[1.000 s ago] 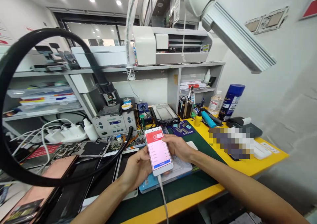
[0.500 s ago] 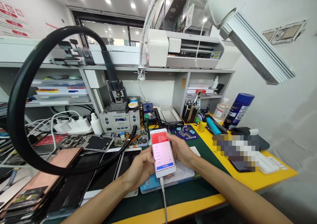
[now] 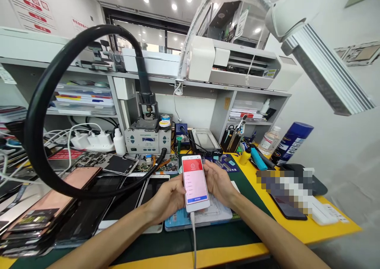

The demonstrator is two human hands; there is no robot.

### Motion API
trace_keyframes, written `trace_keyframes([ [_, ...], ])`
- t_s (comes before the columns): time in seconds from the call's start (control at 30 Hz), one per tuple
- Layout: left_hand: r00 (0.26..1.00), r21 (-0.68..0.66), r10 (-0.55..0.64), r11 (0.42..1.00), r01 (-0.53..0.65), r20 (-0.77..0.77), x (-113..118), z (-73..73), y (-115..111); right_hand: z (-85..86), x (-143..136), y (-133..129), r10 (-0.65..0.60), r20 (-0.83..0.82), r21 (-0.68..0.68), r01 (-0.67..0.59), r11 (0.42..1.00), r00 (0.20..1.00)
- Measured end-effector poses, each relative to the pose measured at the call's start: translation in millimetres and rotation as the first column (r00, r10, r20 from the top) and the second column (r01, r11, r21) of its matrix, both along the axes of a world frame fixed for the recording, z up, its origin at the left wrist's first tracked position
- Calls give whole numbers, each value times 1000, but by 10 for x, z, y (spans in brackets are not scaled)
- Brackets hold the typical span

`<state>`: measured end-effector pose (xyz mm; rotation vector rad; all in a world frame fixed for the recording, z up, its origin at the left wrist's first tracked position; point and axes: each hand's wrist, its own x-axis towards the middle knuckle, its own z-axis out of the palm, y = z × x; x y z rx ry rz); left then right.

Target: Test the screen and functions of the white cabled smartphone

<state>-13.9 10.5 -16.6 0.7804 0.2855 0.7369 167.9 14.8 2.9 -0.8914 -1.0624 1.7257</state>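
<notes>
A white smartphone [image 3: 196, 186] is held upright over the middle of the bench, its screen facing me. The screen has a red top band with a face symbol, a list below and a blue bar at the bottom. My left hand [image 3: 170, 197] grips the lower left side, thumb at the edge. Along the upper right edge, my right hand [image 3: 219, 184] is closed with its fingertips against the phone, partly hidden behind it. From the phone's bottom end a white cable [image 3: 193, 237] runs down toward me. Beneath the hands lies a blue and clear flat case [image 3: 178, 221].
Stacked phones and parts [image 3: 53, 205] cover the left side. A black hose [image 3: 32, 114] loops from the grey rework station [image 3: 147, 141]. A lamp [image 3: 326, 67] overhangs the right. Pen holder [image 3: 233, 138], bottle [image 3: 269, 140] and blue spray can [image 3: 295, 142] stand at the right back.
My view has turned slightly, shifting the background to the right. Both hands keep their places at the phone. The right hand's fingers have moved slightly at the phone's upper edge.
</notes>
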Motion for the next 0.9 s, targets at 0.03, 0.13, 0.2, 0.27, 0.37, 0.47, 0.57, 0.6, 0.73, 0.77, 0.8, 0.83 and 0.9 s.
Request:
trace_keyframes([
  [0.03, 1000, -7, -9, 1000, 9, -1, -12, 9, 8, -2, -6, -6, -6, 2, 3, 6, 1000, 1000],
  [0.13, 999, -31, -32, 999, 31, -19, -67, 48, 38, -39, 0, 3, -28, 46, 17, 27, 999, 999],
  [0.2, 998, -43, -37, 998, 35, -50, -107, 82, 55, -92, 39, 46, -82, 128, 78, 73, 994, 988],
  [0.27, 995, -53, -56, 997, 52, -85, -137, 114, 64, -152, 99, 112, -191, 211, 226, 142, 964, 959],
  [0.37, 987, -41, -86, 996, 81, -133, -144, 148, 66, -221, 178, 204, -315, 232, 317, 234, 919, 921],
  [0.47, 975, 30, -33, 999, 40, -221, -129, 171, 72, -247, 201, 234, -333, 251, 328, 244, 913, 909],
  [0.57, 928, 144, 55, 990, -1, -370, -139, 210, 108, -259, 190, 220, -324, 276, 350, 219, 911, 905],
  [0.6, 903, 167, 59, 986, 14, -425, -152, 226, 128, -265, 186, 216, -329, 284, 359, 218, 908, 901],
  [0.73, 748, 182, 89, 982, 44, -658, -233, 276, 225, -293, 190, 228, -399, 307, 402, 263, 877, 864],
  [0.77, 699, 188, 97, 981, 54, -708, -252, 280, 246, -295, 193, 235, -422, 309, 411, 280, 867, 852],
  [0.8, 660, 191, 105, 980, 59, -744, -267, 281, 263, -292, 195, 239, -443, 311, 419, 297, 858, 841],
  [0.83, 626, 194, 111, 979, 67, -772, -277, 280, 274, -285, 196, 242, -462, 312, 426, 312, 849, 830],
  [0.9, 570, 207, 129, 976, 73, -811, -277, 279, 282, -258, 194, 235, -493, 311, 442, 336, 832, 813],
])
